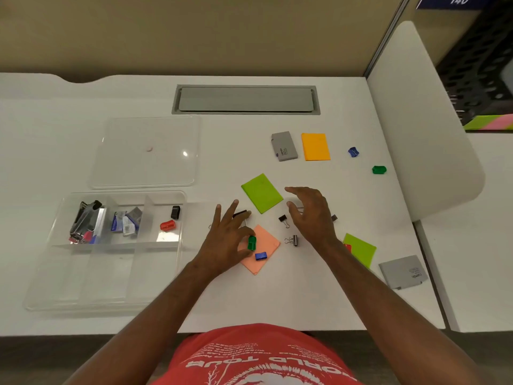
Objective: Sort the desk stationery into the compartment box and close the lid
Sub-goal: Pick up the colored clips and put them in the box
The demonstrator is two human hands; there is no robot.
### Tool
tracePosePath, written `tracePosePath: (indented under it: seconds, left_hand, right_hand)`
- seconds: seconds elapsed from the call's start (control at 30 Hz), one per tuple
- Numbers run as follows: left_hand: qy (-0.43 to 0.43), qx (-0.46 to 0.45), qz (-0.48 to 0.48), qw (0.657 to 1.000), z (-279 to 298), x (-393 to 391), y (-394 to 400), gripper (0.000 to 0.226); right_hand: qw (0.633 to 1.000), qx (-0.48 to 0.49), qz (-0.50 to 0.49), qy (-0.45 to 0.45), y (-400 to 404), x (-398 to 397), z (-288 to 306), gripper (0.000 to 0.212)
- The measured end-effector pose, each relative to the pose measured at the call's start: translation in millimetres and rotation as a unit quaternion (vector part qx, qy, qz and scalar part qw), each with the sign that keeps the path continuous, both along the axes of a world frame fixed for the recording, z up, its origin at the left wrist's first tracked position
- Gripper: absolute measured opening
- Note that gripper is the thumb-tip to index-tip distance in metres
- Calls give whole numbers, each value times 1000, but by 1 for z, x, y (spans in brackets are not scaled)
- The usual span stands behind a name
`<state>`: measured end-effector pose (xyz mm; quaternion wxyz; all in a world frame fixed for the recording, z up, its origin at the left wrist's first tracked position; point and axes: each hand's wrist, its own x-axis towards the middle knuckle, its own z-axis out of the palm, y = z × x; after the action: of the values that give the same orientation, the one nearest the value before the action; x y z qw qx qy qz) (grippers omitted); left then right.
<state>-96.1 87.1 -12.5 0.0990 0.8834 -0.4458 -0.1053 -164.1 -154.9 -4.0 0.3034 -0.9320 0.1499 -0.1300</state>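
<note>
The clear compartment box (105, 307) lies open at the left, with its flat lid (147, 151) behind it. Its back compartments hold staplers (86, 223), staple packs (126, 222), a red sharpener (167, 225) and a black clip (175, 212). My left hand (226, 240) rests over a salmon sticky pad (268, 244) and pinches a green sharpener (251, 243); a blue sharpener (261, 256) lies just beside it. With its fingers spread and holding nothing, my right hand (311, 215) hovers over binder clips (293, 240) next to a green sticky pad (262, 192).
Further right lie a grey box (284, 145), an orange sticky pad (315, 146), another blue sharpener (353, 152), another green sharpener (379, 169), a second green pad (359, 248) and a second grey box (402, 272). A cable hatch (245, 100) sits at the back. A white divider panel (422, 120) bounds the right side.
</note>
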Motion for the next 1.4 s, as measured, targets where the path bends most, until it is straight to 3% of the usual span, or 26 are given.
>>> tracePosePath:
  seconds: [0.1,0.3,0.47,0.63,0.87,1.13,1.4]
  left_hand:
    - [18,-28,12,999,5,-8,3,32]
    - [0,-23,-67,998,13,-36,7,35]
    - [-2,24,-59,998,12,-53,-5,43]
    - [-25,0,-33,999,5,-61,-13,38]
    - [12,-35,-18,999,13,-62,-39,47]
    - [27,-72,-6,997,29,-59,-79,45]
    - [52,-82,15,995,33,-53,-105,45]
  right_hand:
    - [1000,-2,-1,0,-4,-2,1,36]
    - [1000,8,-22,12,-15,-13,-1,34]
    - [999,15,-42,12,-28,-36,3,33]
    - [997,-40,-63,24,-40,-77,17,31]
    - [983,-9,-109,145,-57,-127,24,23]
    - [960,0,-80,269,-64,-127,10,35]
    - [980,53,-96,163,-83,-112,-1,23]
